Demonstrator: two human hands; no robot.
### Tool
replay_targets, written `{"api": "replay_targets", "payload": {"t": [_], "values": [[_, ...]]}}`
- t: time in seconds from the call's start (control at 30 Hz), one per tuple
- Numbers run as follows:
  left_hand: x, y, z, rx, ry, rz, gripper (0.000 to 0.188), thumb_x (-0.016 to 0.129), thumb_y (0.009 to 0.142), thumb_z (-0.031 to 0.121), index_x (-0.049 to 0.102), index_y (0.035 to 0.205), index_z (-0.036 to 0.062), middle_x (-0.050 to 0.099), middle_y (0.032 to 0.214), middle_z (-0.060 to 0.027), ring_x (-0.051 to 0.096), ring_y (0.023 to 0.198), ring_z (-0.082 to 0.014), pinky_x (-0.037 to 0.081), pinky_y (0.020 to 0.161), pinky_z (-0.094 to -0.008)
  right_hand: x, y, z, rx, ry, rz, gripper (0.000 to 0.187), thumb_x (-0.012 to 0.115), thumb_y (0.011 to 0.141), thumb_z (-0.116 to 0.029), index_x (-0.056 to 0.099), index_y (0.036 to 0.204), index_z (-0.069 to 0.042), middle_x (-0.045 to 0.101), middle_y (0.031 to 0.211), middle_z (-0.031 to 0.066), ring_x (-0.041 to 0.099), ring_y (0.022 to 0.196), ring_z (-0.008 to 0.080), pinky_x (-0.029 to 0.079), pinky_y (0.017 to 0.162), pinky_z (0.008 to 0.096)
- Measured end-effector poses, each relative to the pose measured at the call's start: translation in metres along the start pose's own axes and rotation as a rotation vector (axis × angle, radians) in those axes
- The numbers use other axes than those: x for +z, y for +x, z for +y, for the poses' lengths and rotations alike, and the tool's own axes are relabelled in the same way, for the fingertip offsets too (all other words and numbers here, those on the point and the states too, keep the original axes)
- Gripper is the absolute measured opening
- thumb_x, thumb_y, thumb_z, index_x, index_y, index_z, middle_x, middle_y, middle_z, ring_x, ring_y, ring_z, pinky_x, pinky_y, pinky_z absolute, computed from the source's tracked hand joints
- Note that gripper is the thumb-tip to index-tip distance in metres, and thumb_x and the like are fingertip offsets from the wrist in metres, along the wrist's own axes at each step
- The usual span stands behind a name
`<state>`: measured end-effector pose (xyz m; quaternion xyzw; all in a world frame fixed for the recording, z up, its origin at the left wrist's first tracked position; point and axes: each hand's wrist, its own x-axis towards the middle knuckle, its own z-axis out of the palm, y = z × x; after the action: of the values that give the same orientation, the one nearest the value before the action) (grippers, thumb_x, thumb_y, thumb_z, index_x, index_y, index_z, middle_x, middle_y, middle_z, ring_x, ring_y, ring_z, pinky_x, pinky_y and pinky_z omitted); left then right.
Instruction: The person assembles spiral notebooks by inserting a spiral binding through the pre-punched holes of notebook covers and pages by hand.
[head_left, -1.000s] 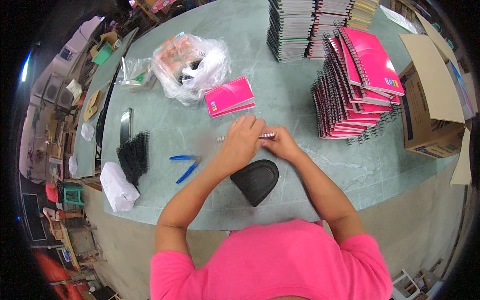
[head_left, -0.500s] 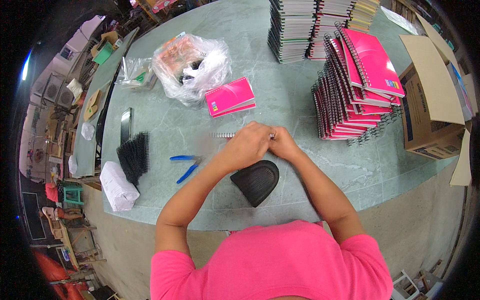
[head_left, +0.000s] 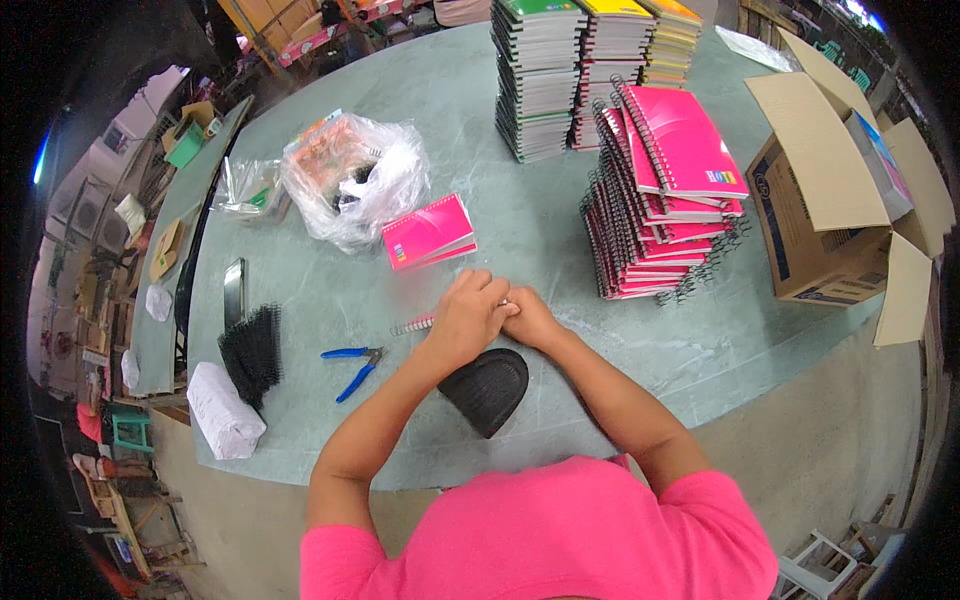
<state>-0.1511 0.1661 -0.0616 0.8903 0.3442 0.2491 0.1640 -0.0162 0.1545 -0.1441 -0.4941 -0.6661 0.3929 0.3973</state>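
Left fingers point(head_left: 484, 287) and right fingers point(head_left: 519, 303) — both curled — grip a mostly hidden spiral-edged notebook point(head_left: 412, 325).

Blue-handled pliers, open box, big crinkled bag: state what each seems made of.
Pliers: grips probably smooth plastic or rubber, evenly blue; head likely metal, greyish.
Box: apparently corrugated cardboard, matte brown, with stiff folded flaps.
Bag: thin plastic film, judging by its see-through, shiny creases.

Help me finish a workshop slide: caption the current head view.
Left hand and right hand meet at a ring-edged item, with blue-handled pliers nearby and pink spiral notebooks stacked to the right.
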Motion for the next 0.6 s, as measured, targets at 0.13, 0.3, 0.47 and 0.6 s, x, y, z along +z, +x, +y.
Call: {"api": "replay_targets", "payload": {"t": [0.13, 0.3, 0.47, 0.6], "values": [[-0.029, 0.000, -0.008, -0.012, 0.090, 0.107, 0.025, 0.069, 0.072, 0.015, 0.060, 0.093, 0.0040, 0.059, 0.085, -0.0120, 0.056, 0.079, -0.0282, 0.045, 0.071, -0.0358, 0.000, -0.003, 0.012, -0.015, 0.498, 0.038, 0.014, 0.056, 0.084, -0.010, 0.062, 0.090, 0.001, 0.067, 0.087, 0.0065, 0.060, 0.078, 0.0162, 0.046, 0.074, 0.0294], [-0.066, -0.003, -0.017, -0.380, -0.548, 0.265, 0.029, 0.063, 0.080, 0.012, 0.058, 0.105, -0.0015, 0.062, 0.095, -0.0098, 0.058, 0.083, -0.0163, 0.045, 0.077, -0.0288, -0.024, -0.003, -0.013, 0.069, 0.930, 0.096, 0.023, 0.058, 0.088, -0.017, 0.058, 0.108, -0.004, 0.063, 0.097, 0.0005, 0.057, 0.087, 0.0090, 0.047, 0.078, 0.0284], [-0.084, 0.044, 0.027, -0.346, -0.313, 0.416, 0.034, 0.060, 0.080, 0.004, 0.055, 0.113, -0.0030, 0.061, 0.104, -0.0166, 0.057, 0.101, -0.0205, 0.043, 0.087, -0.0328, -0.023, -0.003, -0.008, 0.123, 0.964, 0.044, 0.033, 0.059, 0.087, -0.018, 0.052, 0.115, -0.002, 0.060, 0.107, 0.0073, 0.058, 0.097, 0.0175, 0.048, 0.082, 0.0303], [-0.092, 0.118, 0.107, 0.545, 0.044, 0.668, 0.036, 0.049, 0.082, -0.002, 0.053, 0.117, -0.0005, 0.058, 0.110, -0.0175, 0.055, 0.104, -0.0244, 0.041, 0.091, -0.0343, -0.018, -0.006, 0.013, 0.209, 0.926, 0.044, 0.044, 0.058, 0.088, -0.023, 0.045, 0.123, -0.001, 0.055, 0.117, 0.0100, 0.055, 0.105, 0.0202, 0.045, 0.088, 0.0326]]}}
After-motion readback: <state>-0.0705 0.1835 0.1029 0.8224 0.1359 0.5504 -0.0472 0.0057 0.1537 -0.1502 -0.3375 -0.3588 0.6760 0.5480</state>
